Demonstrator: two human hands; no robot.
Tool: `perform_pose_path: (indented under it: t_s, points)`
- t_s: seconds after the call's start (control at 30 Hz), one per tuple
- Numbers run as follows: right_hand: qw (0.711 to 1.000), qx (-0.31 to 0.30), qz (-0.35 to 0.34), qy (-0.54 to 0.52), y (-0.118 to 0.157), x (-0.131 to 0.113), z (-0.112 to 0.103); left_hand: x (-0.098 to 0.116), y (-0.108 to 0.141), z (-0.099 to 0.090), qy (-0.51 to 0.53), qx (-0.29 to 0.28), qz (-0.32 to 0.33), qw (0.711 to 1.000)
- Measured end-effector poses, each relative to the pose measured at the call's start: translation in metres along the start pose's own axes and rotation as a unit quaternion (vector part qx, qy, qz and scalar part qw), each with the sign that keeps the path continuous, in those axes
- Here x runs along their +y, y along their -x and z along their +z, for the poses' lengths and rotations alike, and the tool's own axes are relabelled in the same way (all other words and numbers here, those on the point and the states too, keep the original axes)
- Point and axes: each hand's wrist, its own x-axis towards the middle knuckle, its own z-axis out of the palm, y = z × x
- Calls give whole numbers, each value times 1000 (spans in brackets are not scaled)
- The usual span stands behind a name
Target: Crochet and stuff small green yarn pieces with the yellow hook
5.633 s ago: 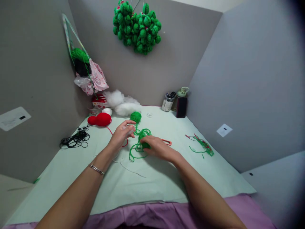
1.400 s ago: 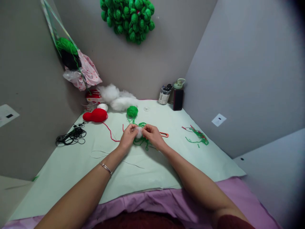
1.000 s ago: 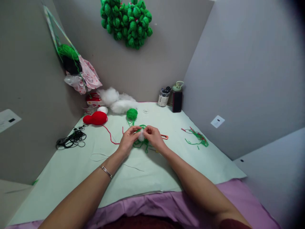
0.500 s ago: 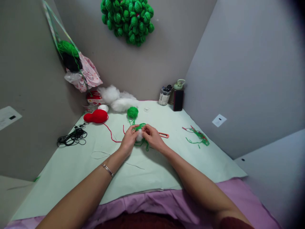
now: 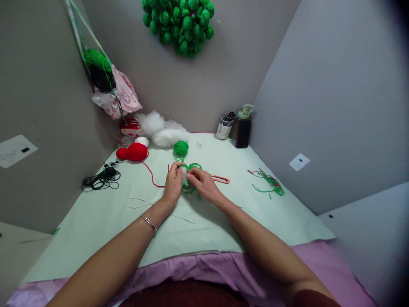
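Note:
At the middle of the table my left hand (image 5: 174, 181) is closed on a small green crocheted piece (image 5: 183, 165) with white stuffing (image 5: 184, 174) showing in it. My right hand (image 5: 203, 182) has its thumb and fingers pinched at the edge of that stuffing. Loose green yarn (image 5: 194, 167) loops behind and below the fingers. A green yarn ball (image 5: 181, 148) sits just beyond the hands. Beside my right hand lies an orange cutter (image 5: 220, 179), partly hidden by it. Much of the green piece is covered by my fingers.
Red yarn (image 5: 134, 152), white stuffing (image 5: 166, 131) and black cords (image 5: 104, 178) lie to the left. A pen cup (image 5: 223, 128), a bottle (image 5: 245, 111) and a phone (image 5: 243, 133) stand at the back right. Green and red yarn scraps (image 5: 271, 183) lie at right.
The view has shifted slightly, so the scene sits a little to the right. My right fingers have drawn a little back from the white stuffing, which stays at my left hand.

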Motion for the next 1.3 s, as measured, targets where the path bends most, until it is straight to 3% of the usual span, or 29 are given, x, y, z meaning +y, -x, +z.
perform_pose_path:
  t_s: [0.3, 0.67, 1.07, 1.3]
  points:
    - [999, 25, 23, -24, -7, 6, -11, -2, 5, 6, 59, -75, -45, 994]
    - [998, 43, 18, 32, -7, 9, -18, 0, 2, 3, 104, -146, -87, 980]
    - [991, 16, -36, 128, 11, -7, 11, -23, -3, 4, 75, -47, -77, 993]
    - [990, 43, -60, 121, -1, -8, -11, -16, -6, 2, 103, -66, -108, 987]
